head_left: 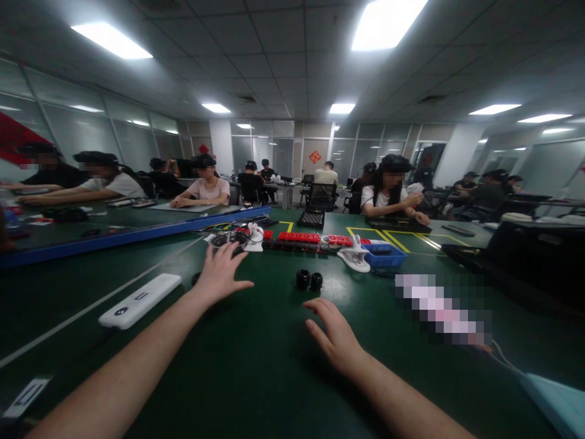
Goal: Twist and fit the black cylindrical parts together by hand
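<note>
You are holding both hands out over the green counter (256,366), and neither grip is closed on anything. Your left hand (222,273) is lying palm down with the fingers spread apart, its fingertips reaching toward the tangle of dark cables (228,239) and the white clip-like piece (255,238) just beyond them; whether they are touching the cables is hard to tell. Your right hand (336,332) is hovering open too, fingers loosely apart, holding nothing.

Take the pair of small black cylinders (309,280) as your landmark. They are sitting side by side, upright, so the pair runs left to right across your view. Your right hand is lying just on the near side of them, fingertips pointing up toward them, close but apart. Your left hand is sitting to their left, a little farther off. So your right hand is the nearer one.

Beyond the cylinders a row of red blocks (299,236) is running crosswise, with a blue tray (386,255) to their far right. A white bar-shaped device (139,300) is lying well left of the cylinders.
</note>
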Demonstrator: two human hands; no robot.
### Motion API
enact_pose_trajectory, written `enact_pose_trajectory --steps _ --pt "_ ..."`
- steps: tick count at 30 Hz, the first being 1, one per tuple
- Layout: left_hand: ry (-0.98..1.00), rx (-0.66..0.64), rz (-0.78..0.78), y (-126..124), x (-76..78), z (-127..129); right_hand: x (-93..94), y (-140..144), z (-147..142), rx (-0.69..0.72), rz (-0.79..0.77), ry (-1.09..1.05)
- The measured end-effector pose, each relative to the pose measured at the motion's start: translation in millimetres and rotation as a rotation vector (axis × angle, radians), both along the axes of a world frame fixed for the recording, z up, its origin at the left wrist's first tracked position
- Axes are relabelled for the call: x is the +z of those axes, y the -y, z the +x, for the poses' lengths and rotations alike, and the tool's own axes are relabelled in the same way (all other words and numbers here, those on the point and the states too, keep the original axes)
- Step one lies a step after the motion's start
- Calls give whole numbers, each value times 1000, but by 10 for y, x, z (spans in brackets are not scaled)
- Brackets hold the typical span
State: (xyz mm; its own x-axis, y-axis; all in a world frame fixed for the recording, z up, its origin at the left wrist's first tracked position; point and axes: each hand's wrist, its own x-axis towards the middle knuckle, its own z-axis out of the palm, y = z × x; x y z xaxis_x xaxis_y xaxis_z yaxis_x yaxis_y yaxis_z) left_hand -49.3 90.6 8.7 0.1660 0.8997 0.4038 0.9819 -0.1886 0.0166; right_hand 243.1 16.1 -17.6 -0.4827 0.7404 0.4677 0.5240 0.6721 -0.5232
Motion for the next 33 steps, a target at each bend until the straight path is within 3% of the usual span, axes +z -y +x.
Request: enact_pose_trajectory --steps 3,8,12,16,22,28,33 --pt "284 -342 -143 -49 -34 510 -13 -10 -5 -4 13 -13" --pt "418 -354 -223 -433 -417 1127 -36 -27 5 -20 41 -32" --pt "510 -377 -253 -656 -622 1285 -22 -38 31 -29 63 -32" --pt "555 -397 -265 -679 -636 1162 9 -39 58 -22 53 -8" --pt "574 -450 -293 -403 -571 893 4 -38 42 -22 38 -12" --pt "566 -597 -309 151 -611 1233 -81 -88 -7 -180 37 -13" --pt "474 -577 -321 316 -656 1376 -71 -123 1 -297 -39 158"
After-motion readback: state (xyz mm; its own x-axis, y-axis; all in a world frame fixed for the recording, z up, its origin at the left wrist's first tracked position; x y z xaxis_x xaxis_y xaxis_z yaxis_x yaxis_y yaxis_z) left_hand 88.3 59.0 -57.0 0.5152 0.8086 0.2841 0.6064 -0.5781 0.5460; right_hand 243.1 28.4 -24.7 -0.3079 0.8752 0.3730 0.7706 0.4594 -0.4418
